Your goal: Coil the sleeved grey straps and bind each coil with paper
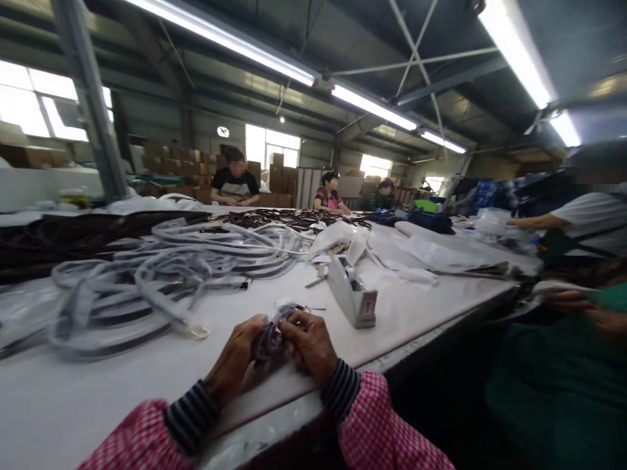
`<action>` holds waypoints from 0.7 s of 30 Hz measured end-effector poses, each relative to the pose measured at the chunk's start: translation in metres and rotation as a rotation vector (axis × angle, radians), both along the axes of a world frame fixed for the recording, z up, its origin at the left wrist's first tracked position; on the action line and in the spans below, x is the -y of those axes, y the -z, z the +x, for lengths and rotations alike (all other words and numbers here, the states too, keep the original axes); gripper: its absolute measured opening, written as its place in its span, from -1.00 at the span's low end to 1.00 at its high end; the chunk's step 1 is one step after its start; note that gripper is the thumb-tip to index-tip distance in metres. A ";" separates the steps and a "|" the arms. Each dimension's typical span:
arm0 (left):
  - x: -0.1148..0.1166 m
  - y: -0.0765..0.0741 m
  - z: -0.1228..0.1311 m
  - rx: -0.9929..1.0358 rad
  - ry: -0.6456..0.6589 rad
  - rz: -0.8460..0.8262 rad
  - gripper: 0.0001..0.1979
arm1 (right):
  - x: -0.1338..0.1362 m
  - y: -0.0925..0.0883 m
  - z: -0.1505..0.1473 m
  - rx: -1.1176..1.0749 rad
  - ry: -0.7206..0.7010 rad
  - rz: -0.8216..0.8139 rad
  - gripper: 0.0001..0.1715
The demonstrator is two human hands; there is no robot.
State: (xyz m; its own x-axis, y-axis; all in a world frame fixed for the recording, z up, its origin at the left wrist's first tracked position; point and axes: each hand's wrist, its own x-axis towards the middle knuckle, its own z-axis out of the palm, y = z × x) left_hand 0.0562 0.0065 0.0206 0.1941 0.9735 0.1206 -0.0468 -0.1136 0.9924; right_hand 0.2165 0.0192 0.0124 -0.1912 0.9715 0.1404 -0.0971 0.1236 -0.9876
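Note:
My left hand [234, 359] and my right hand [311, 344] are close together over the near edge of the white table [98, 398]. Both are closed on a coiled grey strap [272, 334] wrapped in clear plastic, held between them just above the tabletop. The fingers of my right hand pinch the top of the coil. A large loose pile of similar grey straps [166, 274] lies on the table to the left, beyond my hands.
A grey tape dispenser [351, 290] stands just right of my hands. Dark straps [73, 238] and white plastic bags [421, 251] cover the far table. Several other people sit around it, one in green [563, 365] at my right. Cardboard boxes [171, 160] stack behind.

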 end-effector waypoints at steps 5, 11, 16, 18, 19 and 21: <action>-0.004 0.001 0.000 -0.102 -0.040 0.033 -0.57 | 0.005 0.003 0.006 0.351 0.391 0.469 -0.85; 0.006 -0.005 -0.002 -0.356 0.018 0.385 -0.62 | 0.007 -0.008 0.016 0.885 0.358 1.210 -0.59; 0.010 -0.008 0.002 -0.643 0.054 0.431 -0.69 | 0.003 -0.007 0.026 1.000 0.380 1.384 -0.70; 0.012 -0.005 0.004 -0.683 0.015 0.405 -0.70 | 0.003 -0.007 0.027 1.033 0.370 1.379 -0.74; 0.015 -0.003 0.005 -0.685 -0.001 0.419 -0.71 | 0.004 -0.008 0.026 1.047 0.356 1.349 -0.78; 0.024 0.003 0.004 -0.682 -0.032 0.484 -0.76 | 0.010 -0.011 0.024 1.050 0.308 1.245 -0.86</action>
State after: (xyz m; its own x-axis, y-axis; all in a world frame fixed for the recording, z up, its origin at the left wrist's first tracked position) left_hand 0.0607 -0.0179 0.0173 0.3492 0.8508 0.3926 0.5567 -0.5254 0.6435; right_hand 0.2407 0.0095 0.0234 -0.5328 0.3867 0.7528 0.6809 0.7241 0.1099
